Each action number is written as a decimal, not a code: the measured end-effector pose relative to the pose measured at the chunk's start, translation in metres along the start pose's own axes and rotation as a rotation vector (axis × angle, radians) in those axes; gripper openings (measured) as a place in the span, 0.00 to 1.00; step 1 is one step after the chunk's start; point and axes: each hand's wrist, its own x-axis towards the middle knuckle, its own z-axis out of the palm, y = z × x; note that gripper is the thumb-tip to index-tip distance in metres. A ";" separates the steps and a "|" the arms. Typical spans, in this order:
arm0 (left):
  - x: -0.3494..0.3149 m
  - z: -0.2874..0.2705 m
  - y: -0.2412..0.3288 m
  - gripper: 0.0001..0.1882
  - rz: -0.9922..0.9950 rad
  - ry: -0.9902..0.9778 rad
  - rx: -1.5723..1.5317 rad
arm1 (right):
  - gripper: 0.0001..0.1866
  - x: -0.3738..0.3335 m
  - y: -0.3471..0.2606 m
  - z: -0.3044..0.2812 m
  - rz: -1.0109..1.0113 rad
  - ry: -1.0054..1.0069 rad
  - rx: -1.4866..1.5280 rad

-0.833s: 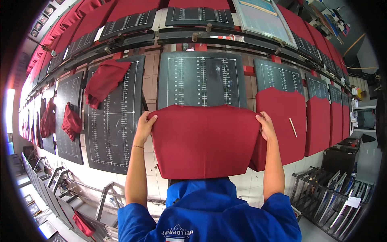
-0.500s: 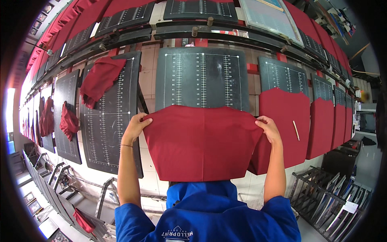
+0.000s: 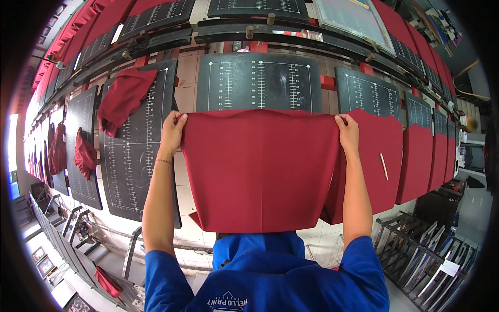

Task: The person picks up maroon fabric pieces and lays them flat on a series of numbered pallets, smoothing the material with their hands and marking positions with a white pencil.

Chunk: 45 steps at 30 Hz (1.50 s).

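A dark red garment [image 3: 260, 169] is stretched over a black printing board [image 3: 260, 80] with white ruler lines. My left hand [image 3: 172, 131] grips the garment's upper left edge at the board's side. My right hand [image 3: 348, 132] grips its upper right edge. The cloth covers the board's lower half and hangs down toward my blue shirt. The board's upper half stays bare.
More black boards run left and right in a row. Boards to the right [image 3: 382, 161] wear red garments, one with a small stick [image 3: 383, 166] on it. A crumpled red garment [image 3: 123, 99] lies on the left board [image 3: 138, 156]. Metal racks [image 3: 426, 255] stand lower right.
Both hands have drawn the red garment further up the board, and the cloth now lies flatter and wider across it.
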 end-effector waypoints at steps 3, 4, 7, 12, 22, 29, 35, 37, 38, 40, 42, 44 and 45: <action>0.017 0.003 -0.002 0.12 0.064 0.062 0.149 | 0.14 0.011 -0.002 0.007 -0.053 0.045 -0.072; 0.019 0.003 -0.002 0.12 0.066 0.075 0.196 | 0.14 0.013 -0.003 0.010 -0.051 0.045 -0.079; 0.021 0.010 0.001 0.13 0.062 0.115 0.315 | 0.14 0.018 0.003 0.014 -0.049 0.055 -0.123; 0.019 0.013 -0.003 0.11 0.134 0.199 0.509 | 0.14 0.019 -0.003 0.022 -0.038 0.060 -0.272; -0.054 0.140 0.056 0.25 0.810 -0.236 0.793 | 0.25 -0.070 -0.094 0.102 -0.821 -0.199 -0.429; 0.015 0.092 0.016 0.32 0.472 0.210 1.059 | 0.32 0.000 -0.063 0.100 -0.364 0.073 -0.740; -0.112 0.038 -0.076 0.41 -0.157 -0.137 -0.296 | 0.41 -0.136 0.062 0.023 0.376 -0.213 0.281; -0.180 0.040 -0.129 0.42 -0.615 -0.236 -0.695 | 0.49 -0.208 0.125 0.023 0.714 -0.381 0.749; -0.212 0.042 -0.144 0.39 -0.852 -0.207 -0.804 | 0.48 -0.238 0.134 0.019 0.871 -0.444 0.851; -0.263 0.043 -0.176 0.34 -0.548 -0.325 -0.351 | 0.44 -0.287 0.151 0.017 1.009 -0.502 1.025; -0.275 0.041 -0.179 0.28 -0.607 -0.300 -0.467 | 0.38 -0.317 0.172 0.018 0.950 -0.431 1.163; -0.281 0.035 -0.184 0.24 -0.641 -0.260 -0.592 | 0.34 -0.327 0.183 0.012 0.862 -0.341 1.278; -0.280 0.031 -0.189 0.23 -0.646 -0.234 -0.662 | 0.33 -0.329 0.183 0.011 0.853 -0.311 1.310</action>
